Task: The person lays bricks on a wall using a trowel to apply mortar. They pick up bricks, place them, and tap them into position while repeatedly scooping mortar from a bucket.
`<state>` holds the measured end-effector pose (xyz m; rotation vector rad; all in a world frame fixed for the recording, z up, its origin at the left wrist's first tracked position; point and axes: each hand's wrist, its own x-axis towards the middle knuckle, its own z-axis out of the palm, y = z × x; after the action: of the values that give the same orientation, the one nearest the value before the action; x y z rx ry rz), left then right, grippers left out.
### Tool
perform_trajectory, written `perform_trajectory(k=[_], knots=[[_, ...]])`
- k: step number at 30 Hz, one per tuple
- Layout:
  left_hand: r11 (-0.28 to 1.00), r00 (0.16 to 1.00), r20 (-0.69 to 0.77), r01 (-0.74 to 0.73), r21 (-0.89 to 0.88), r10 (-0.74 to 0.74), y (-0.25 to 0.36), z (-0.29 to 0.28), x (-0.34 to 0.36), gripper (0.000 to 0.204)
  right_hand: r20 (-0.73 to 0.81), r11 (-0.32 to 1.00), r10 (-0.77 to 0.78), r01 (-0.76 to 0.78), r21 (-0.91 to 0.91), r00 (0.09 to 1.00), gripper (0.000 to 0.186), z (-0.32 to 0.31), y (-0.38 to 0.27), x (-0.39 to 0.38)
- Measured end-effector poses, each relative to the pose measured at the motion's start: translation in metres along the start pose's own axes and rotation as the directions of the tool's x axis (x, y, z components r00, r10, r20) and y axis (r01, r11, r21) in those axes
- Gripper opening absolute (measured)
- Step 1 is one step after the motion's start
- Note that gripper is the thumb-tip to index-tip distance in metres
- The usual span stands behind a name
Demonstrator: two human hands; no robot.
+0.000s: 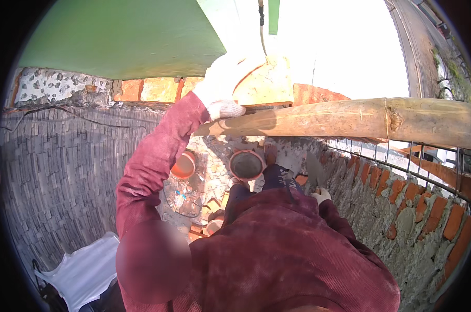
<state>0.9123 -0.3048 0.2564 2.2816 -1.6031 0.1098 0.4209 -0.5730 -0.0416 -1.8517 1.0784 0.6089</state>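
My left hand (225, 91), in a white glove washed out by glare, reaches to the wall top, fingers curled against a pale orange brick (269, 83) just above a thick bamboo pole (339, 118). Low at the right, my right hand (320, 195), also gloved, grips a trowel (314, 169), its handle mostly hidden. Below the pole stand a mortar bucket (246, 165) by my feet and an orange bucket (182, 166) partly behind my left sleeve. A brick course (157, 89) runs along the wall top under a green panel (121, 34).
A rough mortared brick wall (428, 218) with steel bars (412, 161) above it bounds my right. A grey patterned wall (64, 171) stands at left, with a white cloth item (87, 265) low beside it. Rubble (194, 195) covers the floor; a thin hose (261, 18) hangs at top.
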Motion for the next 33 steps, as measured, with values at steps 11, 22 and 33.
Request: perform_trajectory(k=[11,22,33], knots=[[0.983,0.987,0.117,0.124,-0.136,-0.109,-0.004,0.051,-0.007,0.081,0.176,0.99,0.136,-0.141,0.015,0.975,0.031,0.01,0.037,0.007],[0.987,0.974,0.223,0.082,-0.138,-0.05,-0.027,0.079,-0.003,0.086,0.147,0.98,0.199,-0.195,-0.04,0.969,0.041,0.008,0.017,-0.011],[0.987,0.983,0.184,0.006,-0.162,0.024,-0.032,0.084,0.008,0.083,0.15,0.968,0.249,-0.252,-0.005,0.957,0.055,0.02,0.003,-0.007]])
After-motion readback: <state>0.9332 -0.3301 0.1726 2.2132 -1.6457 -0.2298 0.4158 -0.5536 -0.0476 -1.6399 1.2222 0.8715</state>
